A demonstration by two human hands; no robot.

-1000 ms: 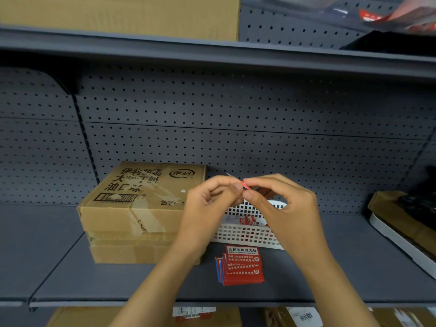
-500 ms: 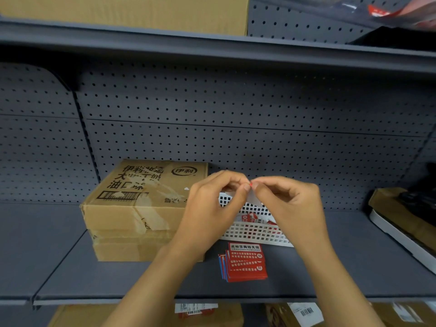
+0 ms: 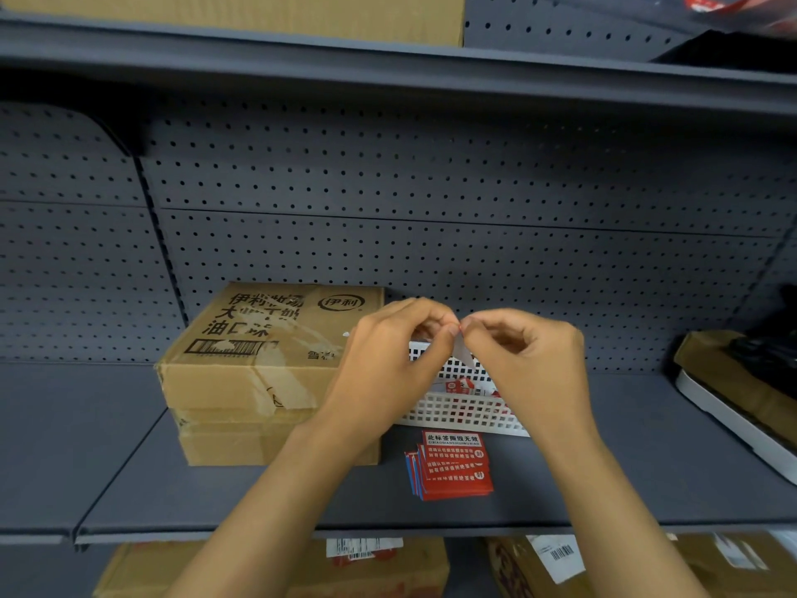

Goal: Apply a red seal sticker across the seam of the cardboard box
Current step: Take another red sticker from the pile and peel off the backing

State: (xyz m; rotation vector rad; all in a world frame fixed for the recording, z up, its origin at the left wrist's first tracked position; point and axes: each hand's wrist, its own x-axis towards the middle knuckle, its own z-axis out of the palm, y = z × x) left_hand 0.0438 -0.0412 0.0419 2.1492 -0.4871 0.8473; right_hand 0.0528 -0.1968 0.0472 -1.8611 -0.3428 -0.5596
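Both hands are meeting in mid-air above the grey shelf (image 3: 647, 476), just in front of the white perforated basket (image 3: 457, 414). The left hand (image 3: 388, 364) is curling its fingers (image 3: 444, 334) in toward the thumb, and the right hand (image 3: 530, 360) is doing the same from the other side, so the fingertips are nearly touching. Between them they are pinching a small seal sticker (image 3: 460, 345); only a sliver of red is showing at the top, with a pale strip hanging down below it, and I cannot tell which hand is carrying more of the hold. It is well clear of the box.

The cardboard box (image 3: 267, 351) is sitting to the left of the hands, printed with dark characters on its top and showing glossy tape across its front edge. It is resting on a second, flatter carton (image 3: 241, 444), and the left forearm is crossing in front of its right corner.

A loose stack of red sticker sheets (image 3: 453, 466) is lying on the shelf just in front of the basket, fanned slightly so blue edges are peeking out at the left. Inside the basket, a few red and white scraps are lying, too small to read. Behind everything a grey pegboard panel (image 3: 431, 187) is running along the back.
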